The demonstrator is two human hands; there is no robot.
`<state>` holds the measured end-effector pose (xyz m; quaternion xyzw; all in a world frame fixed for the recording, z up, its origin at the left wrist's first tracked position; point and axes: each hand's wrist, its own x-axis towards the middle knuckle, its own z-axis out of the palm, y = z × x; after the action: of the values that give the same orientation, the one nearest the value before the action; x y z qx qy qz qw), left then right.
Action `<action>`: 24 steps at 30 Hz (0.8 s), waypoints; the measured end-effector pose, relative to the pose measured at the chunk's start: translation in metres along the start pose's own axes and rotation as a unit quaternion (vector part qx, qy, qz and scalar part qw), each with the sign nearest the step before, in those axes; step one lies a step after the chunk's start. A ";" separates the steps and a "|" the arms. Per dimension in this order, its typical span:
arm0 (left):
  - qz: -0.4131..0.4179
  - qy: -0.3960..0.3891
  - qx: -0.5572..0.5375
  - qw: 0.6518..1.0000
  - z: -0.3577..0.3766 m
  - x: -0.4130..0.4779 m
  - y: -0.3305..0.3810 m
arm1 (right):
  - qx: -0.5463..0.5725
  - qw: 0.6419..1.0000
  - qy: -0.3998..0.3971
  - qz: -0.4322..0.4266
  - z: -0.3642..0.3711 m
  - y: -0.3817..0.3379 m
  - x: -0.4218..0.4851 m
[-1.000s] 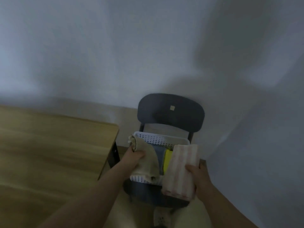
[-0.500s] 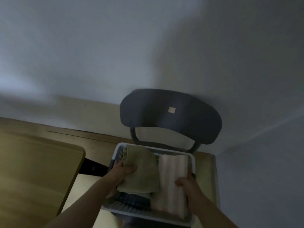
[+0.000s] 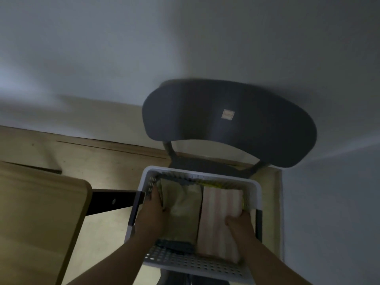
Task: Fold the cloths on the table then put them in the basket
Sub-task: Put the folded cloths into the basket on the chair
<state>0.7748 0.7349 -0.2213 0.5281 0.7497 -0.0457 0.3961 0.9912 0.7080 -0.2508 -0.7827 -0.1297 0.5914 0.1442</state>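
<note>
Left hand (image 3: 151, 212) is down in the basket (image 3: 195, 264), fingers curled on the left edge of the olive-green cloth (image 3: 183, 210), thumb on top, a firm grip. Over on the other side, the right hand (image 3: 239, 225) grips the pink-and-white striped cloth (image 3: 220, 221) at its right edge, thumb pressed onto the fabric. Both cloths are folded and lie side by side inside the white perforated basket, green on the left, striped on the right, touching along the middle. A sliver of yellow cloth (image 3: 213, 184) peeks out at the back wall of the basket, and a dark grey-blue cloth (image 3: 174, 244) shows under the green one at the front. The basket sits on the seat of a dark chair (image 3: 226, 124), whose curved backrest rises behind it with a small pale label at its centre. Off to the left is the wooden tabletop (image 3: 41, 212), rounded corner near the basket, with a black bar (image 3: 115, 200) running from under it toward the basket's left side. Behind, a wooden floor (image 3: 102, 159) meets a pale wall (image 3: 185, 38). Dim light throughout.
</note>
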 end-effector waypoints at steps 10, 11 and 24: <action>0.157 -0.039 0.281 0.946 0.044 -0.009 0.010 | -0.536 0.802 0.074 -0.252 0.020 0.002 -0.023; 0.141 -0.063 0.297 0.942 0.049 -0.007 0.004 | -0.554 0.796 0.052 -0.239 0.018 0.003 -0.021; 0.202 -0.161 0.390 0.884 0.045 0.004 -0.004 | -0.595 0.767 -0.032 -0.238 0.007 0.010 -0.017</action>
<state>0.7957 0.7147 -0.2558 0.7654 0.4746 -0.3374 0.2742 0.9800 0.6926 -0.2412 -0.6363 -0.6426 0.3670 -0.2182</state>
